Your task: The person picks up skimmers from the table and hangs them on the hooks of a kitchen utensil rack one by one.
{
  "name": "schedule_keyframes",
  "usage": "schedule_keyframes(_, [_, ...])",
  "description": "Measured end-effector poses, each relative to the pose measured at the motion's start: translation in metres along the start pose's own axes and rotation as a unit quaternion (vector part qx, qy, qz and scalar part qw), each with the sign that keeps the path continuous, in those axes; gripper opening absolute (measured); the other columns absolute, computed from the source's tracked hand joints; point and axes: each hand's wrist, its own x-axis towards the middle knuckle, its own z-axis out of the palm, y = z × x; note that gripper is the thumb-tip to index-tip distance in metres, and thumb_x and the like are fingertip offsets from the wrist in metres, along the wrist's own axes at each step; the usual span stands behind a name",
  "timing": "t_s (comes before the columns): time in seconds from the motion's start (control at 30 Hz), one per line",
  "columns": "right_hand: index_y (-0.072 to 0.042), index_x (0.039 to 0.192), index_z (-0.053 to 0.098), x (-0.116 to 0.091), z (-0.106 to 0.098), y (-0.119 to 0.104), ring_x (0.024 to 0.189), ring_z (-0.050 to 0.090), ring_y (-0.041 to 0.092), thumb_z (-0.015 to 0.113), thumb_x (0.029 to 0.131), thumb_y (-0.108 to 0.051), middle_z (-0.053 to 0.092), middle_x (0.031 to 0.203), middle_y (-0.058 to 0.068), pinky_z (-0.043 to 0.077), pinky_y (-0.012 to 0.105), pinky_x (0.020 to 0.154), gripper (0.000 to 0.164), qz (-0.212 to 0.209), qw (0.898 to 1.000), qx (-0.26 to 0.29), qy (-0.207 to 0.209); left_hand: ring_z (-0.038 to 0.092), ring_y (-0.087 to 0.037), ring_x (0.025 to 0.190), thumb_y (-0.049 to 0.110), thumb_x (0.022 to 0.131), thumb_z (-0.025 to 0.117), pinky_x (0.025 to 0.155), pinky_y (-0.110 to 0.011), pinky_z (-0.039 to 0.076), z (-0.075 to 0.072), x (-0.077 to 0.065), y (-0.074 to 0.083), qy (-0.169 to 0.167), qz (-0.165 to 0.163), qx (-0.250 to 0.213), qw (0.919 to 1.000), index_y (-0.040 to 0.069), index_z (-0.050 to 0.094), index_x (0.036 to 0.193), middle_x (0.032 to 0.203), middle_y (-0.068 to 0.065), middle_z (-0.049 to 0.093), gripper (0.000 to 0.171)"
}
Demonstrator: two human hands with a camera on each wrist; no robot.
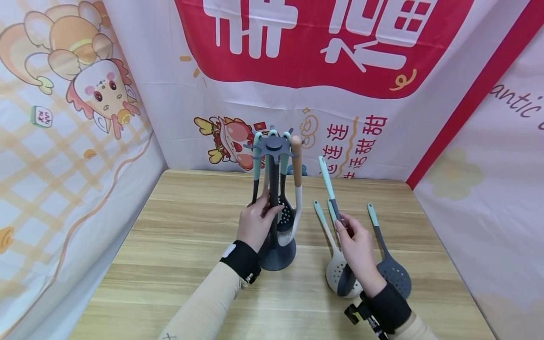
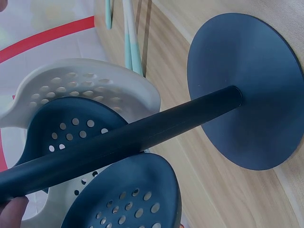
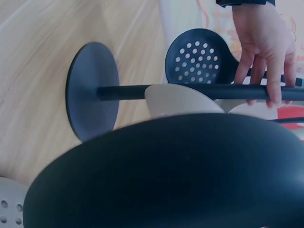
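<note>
My left hand grips the dark pole of an upright utensil stand with a round base. Around the pole hang several utensils, among them a dark slotted ladle and a white ladle with a wood-coloured handle. To the right of the stand, my right hand holds a dark ladle with a mint handle end by its shaft. The handle points up and away. Its solid dark head fills the lower right wrist view and hangs low over a pale slotted spoon.
A dark perforated skimmer with a mint handle lies on the wooden table at the right. Another mint handle shows behind the held ladle. Printed cloth hangs along the table's back and sides.
</note>
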Motion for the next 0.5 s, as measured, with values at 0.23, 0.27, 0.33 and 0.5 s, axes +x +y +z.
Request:
schedule_keyframes(0.23, [-0.005,0.132,0.059,-0.007,0.000,-0.008,0.073,0.051,0.014,0.052,0.103,-0.017,0.066,0.102,0.019,0.044,0.021,0.059,0.032,-0.017,1.000,0.016,-0.003,0.075,-0.022,0.088,0.018,0.089,0.073,0.079,-0.030,0.061,0.000,-0.001,0.000,-0.001,-0.003,0.002,1.0000,0.007,0.066,0.122,0.099,-0.010,0.076,0.035])
schedule_keyframes(0.27, [-0.005,0.132,0.060,-0.008,0.000,-0.009,0.073,0.051,0.014,0.053,0.103,-0.017,0.066,0.102,0.019,0.044,0.020,0.060,0.032,-0.020,1.000,0.017,-0.002,0.075,-0.022,0.088,0.018,0.089,0.073,0.079,-0.030,0.061,0.000,-0.001,0.000,-0.001,-0.004,0.003,1.0000,0.007,0.066,0.122,0.099,-0.010,0.076,0.035])
schedule_keyframes(0.33, [-0.005,0.131,0.060,-0.010,0.000,-0.011,0.073,0.051,0.014,0.053,0.103,-0.016,0.066,0.102,0.018,0.044,0.020,0.060,0.031,-0.026,1.000,0.017,0.000,0.075,-0.023,0.089,0.019,0.089,0.073,0.079,-0.030,0.061,0.000,-0.001,0.000,-0.001,-0.004,0.003,1.0000,0.007,0.065,0.123,0.099,-0.010,0.076,0.036])
schedule_keyframes(0.5, [-0.005,0.130,0.062,-0.013,0.000,-0.015,0.073,0.051,0.015,0.055,0.103,-0.016,0.067,0.101,0.018,0.044,0.020,0.060,0.030,-0.039,0.999,0.016,0.005,0.075,-0.023,0.090,0.022,0.090,0.072,0.079,-0.029,0.061,-0.001,-0.001,0.001,-0.003,-0.005,0.002,1.0000,0.007,0.065,0.123,0.100,-0.010,0.076,0.037])
